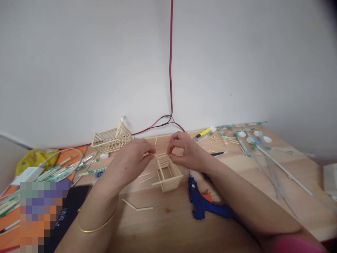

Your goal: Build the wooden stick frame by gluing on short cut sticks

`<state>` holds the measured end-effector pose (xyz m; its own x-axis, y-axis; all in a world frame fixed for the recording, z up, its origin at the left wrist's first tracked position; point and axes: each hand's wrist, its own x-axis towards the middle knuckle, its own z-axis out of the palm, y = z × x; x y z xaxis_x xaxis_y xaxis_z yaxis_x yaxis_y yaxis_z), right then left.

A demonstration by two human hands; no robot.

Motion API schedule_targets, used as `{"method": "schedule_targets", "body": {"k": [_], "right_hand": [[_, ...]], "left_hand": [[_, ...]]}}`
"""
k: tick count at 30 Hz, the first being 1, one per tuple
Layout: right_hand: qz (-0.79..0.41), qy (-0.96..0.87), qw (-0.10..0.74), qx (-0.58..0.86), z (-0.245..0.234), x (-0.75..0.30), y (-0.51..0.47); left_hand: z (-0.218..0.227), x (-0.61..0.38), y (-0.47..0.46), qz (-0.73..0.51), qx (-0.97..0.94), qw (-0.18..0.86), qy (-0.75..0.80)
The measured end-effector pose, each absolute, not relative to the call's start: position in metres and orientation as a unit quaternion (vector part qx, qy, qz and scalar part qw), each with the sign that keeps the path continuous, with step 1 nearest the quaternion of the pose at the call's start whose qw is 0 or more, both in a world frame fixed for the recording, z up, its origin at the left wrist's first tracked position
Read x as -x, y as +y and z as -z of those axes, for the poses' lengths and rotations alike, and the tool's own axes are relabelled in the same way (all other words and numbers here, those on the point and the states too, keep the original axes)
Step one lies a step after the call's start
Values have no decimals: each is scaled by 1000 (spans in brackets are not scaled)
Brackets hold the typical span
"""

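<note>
A small open box frame of thin wooden sticks (172,183) stands on the table between my hands, with a slatted far end and a longer stick laid along its top. My right hand (183,147) is closed in a pinch, thumb and forefinger meeting on a thin wooden stick (162,154) at the frame's far upper edge. At the far left corner, my left hand (137,156) has its thumb and forefinger drawn together near the same stick. Whatever is between those left fingertips is too small to make out.
A blue glue gun (198,202) lies right of the frame. Loose sticks (144,208) lie in front. Behind my left hand stands a larger stick structure (106,138). A yellow-handled tool (204,133), plastic strips (273,168) and a dark phone-like device (71,211) lie around.
</note>
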<state>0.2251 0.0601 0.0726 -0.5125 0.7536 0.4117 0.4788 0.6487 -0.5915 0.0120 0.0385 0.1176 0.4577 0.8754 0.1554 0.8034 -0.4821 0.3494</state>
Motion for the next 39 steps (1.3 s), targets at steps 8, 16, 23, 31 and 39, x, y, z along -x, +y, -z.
{"method": "schedule_targets", "body": {"k": [8,16,23,31,39], "right_hand": [[-202,-852,326,357,-72,-225,60],[-191,-854,328,356,-73,-225,59],[-151,-858,316,376,-74,-222,54],[-138,-859,317,378,-73,-219,51],[-142,-856,323,378,-78,-223,50]], "left_hand": [[-119,-16,37,-149,-854,123,483],[-117,-20,36,-148,-857,126,478],[-114,-27,35,-135,-852,109,494],[-113,-29,35,-126,-852,97,500],[-114,-29,34,-133,-840,93,518]]}}
